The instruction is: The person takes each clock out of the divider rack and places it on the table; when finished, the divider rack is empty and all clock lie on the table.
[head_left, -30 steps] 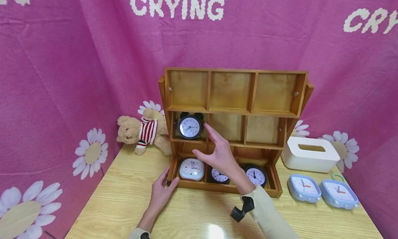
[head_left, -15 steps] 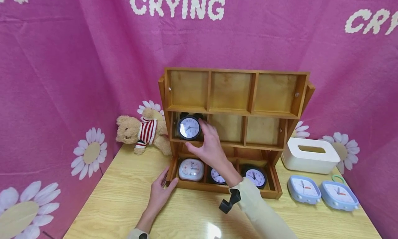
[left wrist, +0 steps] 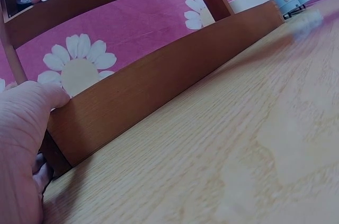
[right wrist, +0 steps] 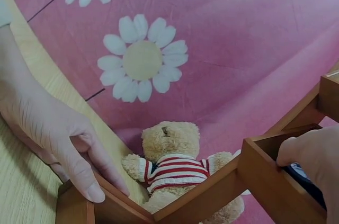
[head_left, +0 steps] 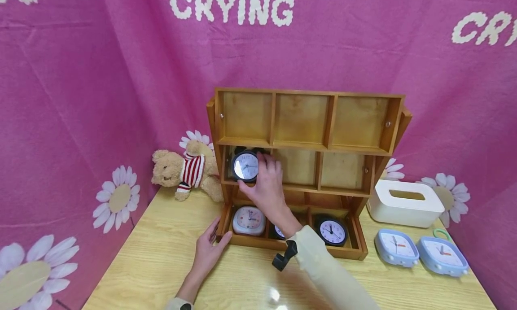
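Left hand: thumb and fingers spread apart, resting on the near left corner of the wooden rack. Black alarm clock: above and beyond those fingers, immediately left of the right fingers; upright, face round, no evident long axis. Right hand: the nearer, pinching the clock, thumb at lower rim, fingers at right rim.

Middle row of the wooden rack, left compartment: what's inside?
A round black alarm clock, face outward. The right hand covers part of its right side; whatever is directly behind the clock can't be seen.
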`<state>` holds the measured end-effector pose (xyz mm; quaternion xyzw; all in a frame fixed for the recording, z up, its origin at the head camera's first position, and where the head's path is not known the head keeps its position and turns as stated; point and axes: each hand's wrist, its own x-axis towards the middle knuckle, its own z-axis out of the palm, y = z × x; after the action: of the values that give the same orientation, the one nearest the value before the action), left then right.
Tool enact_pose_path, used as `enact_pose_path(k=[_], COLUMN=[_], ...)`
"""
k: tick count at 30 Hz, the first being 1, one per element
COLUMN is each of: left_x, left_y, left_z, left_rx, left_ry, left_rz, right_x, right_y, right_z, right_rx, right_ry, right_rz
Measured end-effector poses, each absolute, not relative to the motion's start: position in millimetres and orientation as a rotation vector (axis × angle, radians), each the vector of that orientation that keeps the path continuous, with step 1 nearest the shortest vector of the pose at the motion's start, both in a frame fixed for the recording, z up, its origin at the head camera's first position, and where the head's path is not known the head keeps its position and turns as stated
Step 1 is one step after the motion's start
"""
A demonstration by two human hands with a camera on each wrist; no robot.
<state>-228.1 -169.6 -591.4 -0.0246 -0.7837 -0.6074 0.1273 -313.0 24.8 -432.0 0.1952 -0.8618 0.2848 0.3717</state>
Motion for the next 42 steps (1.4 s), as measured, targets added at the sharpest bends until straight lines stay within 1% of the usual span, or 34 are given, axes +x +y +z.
enact_pose_path(k=[9,18,25,29,35,42], left_x=[-229,-229,-227,-227,-228,-229], left_y=[-169,-170,-170,-170,-169,-168], left_z=[-591,-591,-589,-589,-594,-593], left_rx=[-0.088,-0.068,-0.074,-0.075,-0.057,-0.062], left_ry=[-2.272,-2.283,-2.255,-2.256,-2.276,-2.262], left_rz=[-1.760,-1.768,-1.805,-1.816,-1.793,-1.774], right_x=[-317,-324,-326,-321,-304,-286], right_y=[16,14,15,15,17,25], right_z=[-430,-430,-428,-423,-415,-408], right_rx=[0.395,0.379,0.384,0.384,0.388,0.421], right_ry=[-2.209,-2.123,-2.094,-2.106,-2.119,-2.156], right_rz=[0.632,0.502,0.487,0.503,0.542,0.771])
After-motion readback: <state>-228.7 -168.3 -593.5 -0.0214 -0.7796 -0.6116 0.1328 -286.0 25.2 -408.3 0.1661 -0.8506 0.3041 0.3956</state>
